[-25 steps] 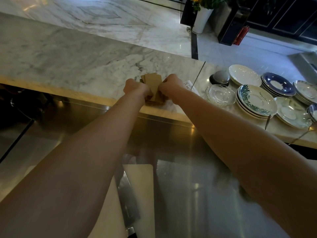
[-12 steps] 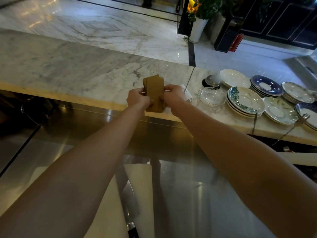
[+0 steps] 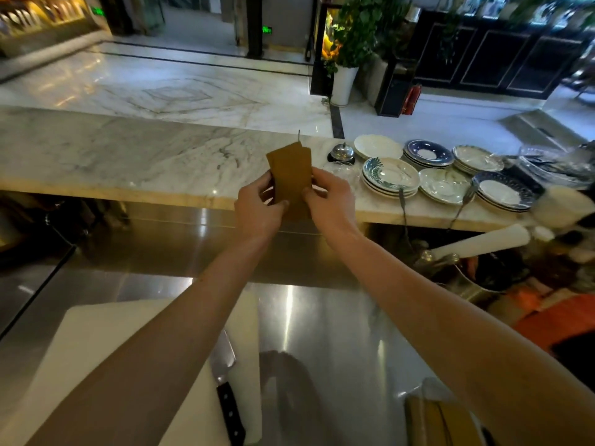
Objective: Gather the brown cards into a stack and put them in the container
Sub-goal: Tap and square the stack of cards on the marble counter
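Note:
A stack of brown cards (image 3: 291, 173) is held upright in the air above the front edge of the marble counter (image 3: 128, 156). My left hand (image 3: 257, 210) grips the stack's lower left side and my right hand (image 3: 330, 201) grips its lower right side. The top edges of the cards are slightly uneven. A container with more brown cards (image 3: 441, 423) shows at the bottom right edge, partly hidden by my right forearm.
Stacks of plates (image 3: 391, 175) and a service bell (image 3: 343, 152) crowd the counter to the right. A white cutting board (image 3: 96, 342) with a knife (image 3: 227, 391) lies on the steel worktop below. Bottles and clutter fill the right side.
Both hands have lifted the cards off the marble counter and drawn them back toward me. The view has tilted up, showing more of the room.

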